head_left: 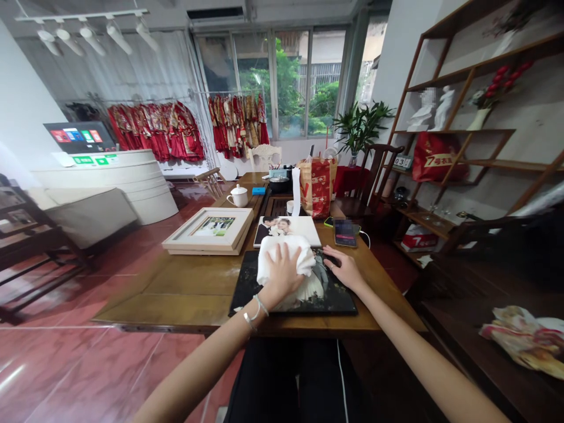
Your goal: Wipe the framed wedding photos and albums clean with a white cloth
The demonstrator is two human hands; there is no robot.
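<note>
A dark photo album (335, 299) lies flat on the wooden table (185, 288) right in front of me. My left hand (284, 273) presses a white cloth (268, 255) down on the album's cover, fingers spread flat over the cloth. My right hand (344, 269) rests flat on the album's right side, fingers stretched out, holding nothing. Behind the album lies a second, white album (308, 230) with a photo on its cover. A phone (344, 232) with a cable lies just to its right.
Stacked picture frames (210, 230) sit on the table's left. Farther back stand a white teapot (239, 196), a tea tray and a red gift bag (318, 187). A wooden shelf unit (462, 147) lines the right wall; racks of red garments (154, 130) hang at the back.
</note>
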